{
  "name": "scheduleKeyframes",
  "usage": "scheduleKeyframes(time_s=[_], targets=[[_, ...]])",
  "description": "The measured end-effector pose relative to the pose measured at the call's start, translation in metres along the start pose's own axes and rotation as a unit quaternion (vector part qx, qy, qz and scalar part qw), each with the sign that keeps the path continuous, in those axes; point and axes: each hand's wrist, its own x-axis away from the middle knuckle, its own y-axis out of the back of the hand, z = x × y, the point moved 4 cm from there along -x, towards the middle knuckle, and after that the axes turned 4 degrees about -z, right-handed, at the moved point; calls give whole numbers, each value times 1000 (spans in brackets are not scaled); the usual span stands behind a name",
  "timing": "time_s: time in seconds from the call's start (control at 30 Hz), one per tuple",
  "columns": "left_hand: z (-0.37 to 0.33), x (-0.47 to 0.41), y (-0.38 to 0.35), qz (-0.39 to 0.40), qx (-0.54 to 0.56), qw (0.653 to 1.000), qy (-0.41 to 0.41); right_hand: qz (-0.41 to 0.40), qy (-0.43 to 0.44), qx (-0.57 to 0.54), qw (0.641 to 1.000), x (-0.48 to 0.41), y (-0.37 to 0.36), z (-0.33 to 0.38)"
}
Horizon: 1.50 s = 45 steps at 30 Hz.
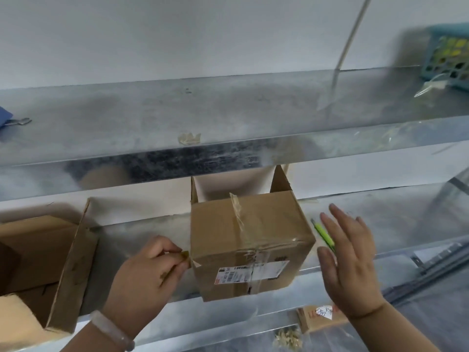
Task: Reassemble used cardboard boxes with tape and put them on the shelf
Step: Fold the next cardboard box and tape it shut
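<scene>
I see the box (251, 247) on the shelf (142, 240), between the 2 hands. Its labelled end faces me at the front lip and its open flaps point rearward, so its long axis seems to run straight back. The left hand (149, 273), at the box's near left corner, pinches a tape scrap (184, 255) between thumb and fingertips. The right hand (350, 262) is spread flat and holds nothing, just beside the box's right face but apart from it. I judge the left hand nearer.
</scene>
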Motion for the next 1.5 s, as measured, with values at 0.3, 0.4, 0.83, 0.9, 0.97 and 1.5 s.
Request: scheduleKeyframes(time_s=[0.3,0.4,0.83,0.9,0.97,1.5], targets=[[-7,4,5,-33,-11,999,31,389,-382,140,826,55,-71,-145],[-6,6,6,-23,-20,998,57,401,-379,176,815,60,-85,-158],[-2,5,10,41,46,996,62,50,-437,-95,893,32,22,6],[-4,6,12,43,59,995,65,54,-392,-109,912,28,39,52],[-1,9,13,50,66,994,73,89,-341,-108,930,27,46,97],[7,11,24,70,162,977,119,232,-188,-11,954,62,-14,240]])
